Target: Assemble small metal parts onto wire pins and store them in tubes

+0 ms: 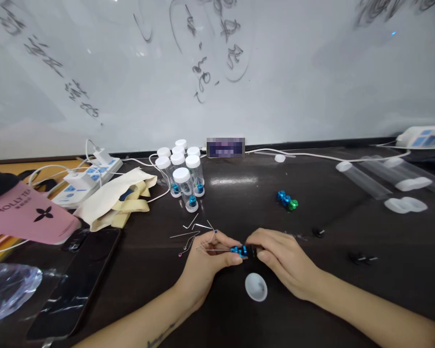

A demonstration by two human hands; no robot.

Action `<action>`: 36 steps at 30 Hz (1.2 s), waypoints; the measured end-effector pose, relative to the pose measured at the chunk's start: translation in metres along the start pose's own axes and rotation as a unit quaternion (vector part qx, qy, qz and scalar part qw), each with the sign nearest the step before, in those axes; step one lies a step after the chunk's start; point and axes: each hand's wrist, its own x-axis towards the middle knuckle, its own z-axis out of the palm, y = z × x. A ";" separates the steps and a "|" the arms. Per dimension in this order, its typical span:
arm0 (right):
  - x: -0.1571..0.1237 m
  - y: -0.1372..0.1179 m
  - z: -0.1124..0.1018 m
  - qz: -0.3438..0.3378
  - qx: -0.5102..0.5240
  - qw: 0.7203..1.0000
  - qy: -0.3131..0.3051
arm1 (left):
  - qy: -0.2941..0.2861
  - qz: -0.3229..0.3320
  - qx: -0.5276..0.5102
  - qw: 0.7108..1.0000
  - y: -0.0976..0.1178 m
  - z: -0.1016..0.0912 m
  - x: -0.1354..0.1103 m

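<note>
My left hand and my right hand meet at the middle of the dark table. Between the fingertips sits a row of small blue metal beads on a thin wire; my left fingers pinch the blue end and a wire, my right fingers pinch a dark piece at the other end. A white cap lies upside down just below the hands. Bent wire pins lie left of my left hand.
Several capped clear vials with blue beads stand behind. Loose blue and green beads lie right of centre, small black parts further right. Clear tubes at far right. A power strip, cloth bag, pink bag and phone at left.
</note>
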 end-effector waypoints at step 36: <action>-0.002 0.003 -0.002 -0.026 0.049 0.998 0.039 | -0.009 0.017 -0.031 0.999 0.001 -0.002 0.001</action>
